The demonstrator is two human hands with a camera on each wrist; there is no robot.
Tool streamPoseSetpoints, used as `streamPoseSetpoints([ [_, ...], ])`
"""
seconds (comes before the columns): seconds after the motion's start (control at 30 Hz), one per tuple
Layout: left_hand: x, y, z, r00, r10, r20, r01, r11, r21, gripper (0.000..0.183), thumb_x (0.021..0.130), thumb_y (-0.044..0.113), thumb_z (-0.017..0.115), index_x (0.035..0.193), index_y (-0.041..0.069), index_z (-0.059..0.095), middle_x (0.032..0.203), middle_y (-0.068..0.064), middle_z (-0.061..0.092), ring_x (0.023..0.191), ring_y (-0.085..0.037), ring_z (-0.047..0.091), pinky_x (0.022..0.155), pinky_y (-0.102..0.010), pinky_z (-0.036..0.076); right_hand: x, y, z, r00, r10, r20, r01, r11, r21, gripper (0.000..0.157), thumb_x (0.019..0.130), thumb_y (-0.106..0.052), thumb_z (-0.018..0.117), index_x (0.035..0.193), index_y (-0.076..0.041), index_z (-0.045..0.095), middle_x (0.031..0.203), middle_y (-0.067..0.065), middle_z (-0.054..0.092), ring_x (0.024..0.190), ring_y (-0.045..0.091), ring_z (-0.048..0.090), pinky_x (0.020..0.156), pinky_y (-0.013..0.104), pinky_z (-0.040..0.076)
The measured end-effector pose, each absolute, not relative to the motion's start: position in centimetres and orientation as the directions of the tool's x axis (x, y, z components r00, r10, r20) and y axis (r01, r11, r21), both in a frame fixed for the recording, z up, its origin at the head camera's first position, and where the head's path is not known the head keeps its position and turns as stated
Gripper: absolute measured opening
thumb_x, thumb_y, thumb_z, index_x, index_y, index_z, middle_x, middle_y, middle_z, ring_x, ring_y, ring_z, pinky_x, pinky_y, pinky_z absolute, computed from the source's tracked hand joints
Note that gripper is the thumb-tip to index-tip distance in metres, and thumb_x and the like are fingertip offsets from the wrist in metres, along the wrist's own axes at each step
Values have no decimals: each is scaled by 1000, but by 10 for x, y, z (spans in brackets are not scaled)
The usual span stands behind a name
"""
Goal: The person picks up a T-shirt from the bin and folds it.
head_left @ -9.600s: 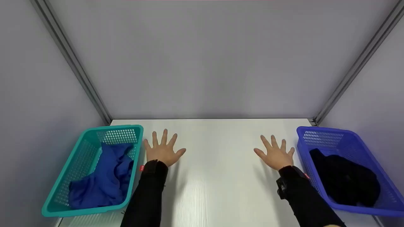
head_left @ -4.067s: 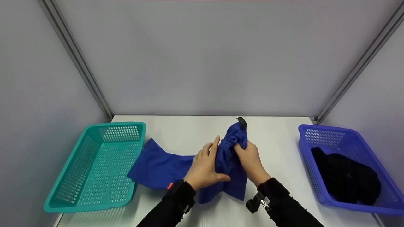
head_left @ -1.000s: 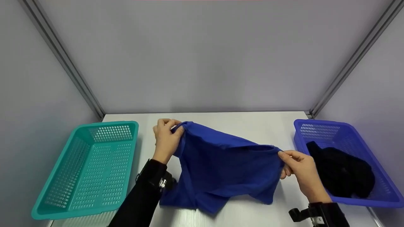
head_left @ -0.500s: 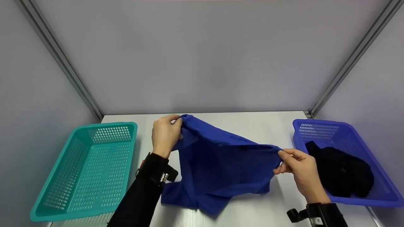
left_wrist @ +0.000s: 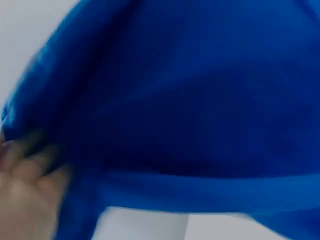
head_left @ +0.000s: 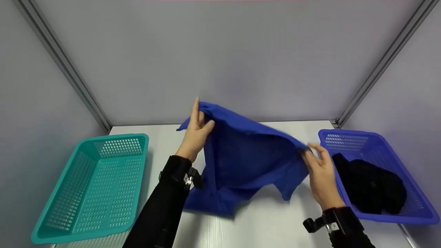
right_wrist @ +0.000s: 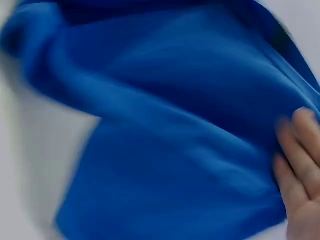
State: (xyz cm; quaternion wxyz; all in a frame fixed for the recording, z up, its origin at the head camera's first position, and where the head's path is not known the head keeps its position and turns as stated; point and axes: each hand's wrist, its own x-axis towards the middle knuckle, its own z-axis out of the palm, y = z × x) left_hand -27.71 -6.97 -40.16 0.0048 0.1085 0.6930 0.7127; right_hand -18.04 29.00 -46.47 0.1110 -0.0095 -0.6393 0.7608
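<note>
Left hand and right hand grip blue cloth between them, upper edge slanting far left to near right.

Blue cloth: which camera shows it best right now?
The head view: it takes in most of the blue cloth, held up between the left hand and right hand, upper edge included. The left wrist view gives a blurred, cropped close-up; the right wrist view shows folds up close, also cropped.
</note>
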Motion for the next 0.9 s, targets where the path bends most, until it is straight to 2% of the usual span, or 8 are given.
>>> streamPoseSetpoints([
  [0.03,-279,-67,-405,-965,213,155,161,11,987,80,106,10,52,165,35,4,172,-7,10,157,-19,13,125,-43,19,-183,289,-468,-980,164,114,-137,-135,-981,59,105,-19,58,157,-17,31,161,9,40,149,21,37,122,37,28],
  [0.1,-280,-64,-414,-940,311,139,192,149,970,94,105,9,51,158,48,-16,171,1,-15,157,-18,-7,126,-46,13,-185,287,-476,-993,71,93,-98,-68,-993,79,106,-20,56,165,-33,4,173,2,3,158,22,5,127,43,6],
  [0.17,-280,-64,-426,-939,329,97,201,299,933,94,105,8,49,157,50,-17,170,1,-18,157,-23,-9,125,-49,12,-181,285,-486,-997,1,75,-74,45,-996,84,106,-20,57,165,-35,-1,172,-2,-11,158,24,-7,126,51,2],
  [0.37,-276,-84,-470,-984,162,74,164,659,734,83,101,1,48,166,20,1,169,-21,-11,152,-52,-1,121,-66,9,-164,270,-517,-986,-167,18,-70,311,-948,66,104,-26,61,162,-20,31,171,1,13,157,25,9,124,56,11],
  [0.5,-262,-95,-497,-986,166,-7,133,810,571,64,99,8,55,159,7,34,167,-26,17,145,-63,17,113,-74,22,-157,259,-531,-966,-257,-6,-107,425,-899,62,102,-30,63,158,-16,40,167,7,29,155,31,19,123,58,15],
  [0.63,-238,-96,-521,-922,359,-149,237,824,515,55,96,19,66,148,7,53,158,-28,36,140,-64,27,108,-73,33,-156,250,-544,-937,-346,-40,-147,496,-856,62,102,-34,62,157,-13,42,164,14,34,153,43,18,118,67,18],
  [0.77,-217,-95,-547,-837,486,-249,337,819,465,73,89,32,78,154,22,47,158,-23,35,140,-60,32,104,-70,40,-158,240,-556,-901,-424,-89,-172,538,-825,61,103,-33,61,156,-10,41,163,17,34,152,50,15,116,71,18],
  [0.9,-205,-96,-575,-842,508,-179,447,845,295,77,84,31,81,153,34,46,148,-19,46,130,-51,48,95,-64,49,-158,229,-565,-870,-478,-124,-208,584,-785,59,102,-25,61,155,-6,42,163,17,34,151,52,15,114,74,19],
])
